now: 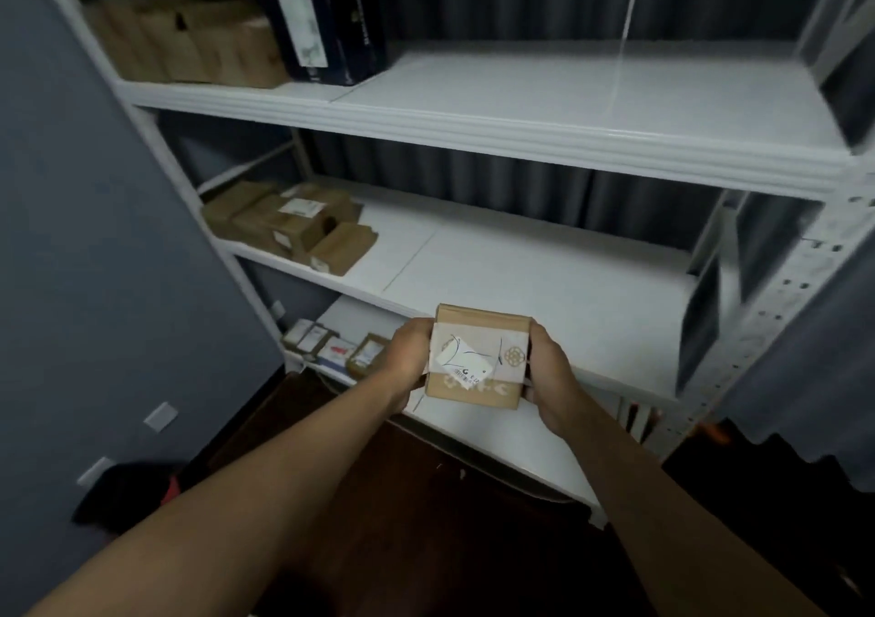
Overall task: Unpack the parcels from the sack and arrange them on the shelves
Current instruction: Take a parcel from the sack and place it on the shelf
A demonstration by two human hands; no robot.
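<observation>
Parcel held in front of white shelving

A person grips a small cardboard parcel [478, 358] between both hands, the left hand [409, 356] curled round its left side and the right hand [549, 370] round its right. It is held in the air before the middle shelf [544, 280]. Brown boxes [289, 226] sit at that shelf's left end, and more boxes [189, 43] fill the top shelf's left

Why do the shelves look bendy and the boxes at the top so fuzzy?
Head view: the wide lens curves the shelf edge; the top brown parcels are dim and smeared; the held box, between left hand and right hand, is sharpest.
</observation>
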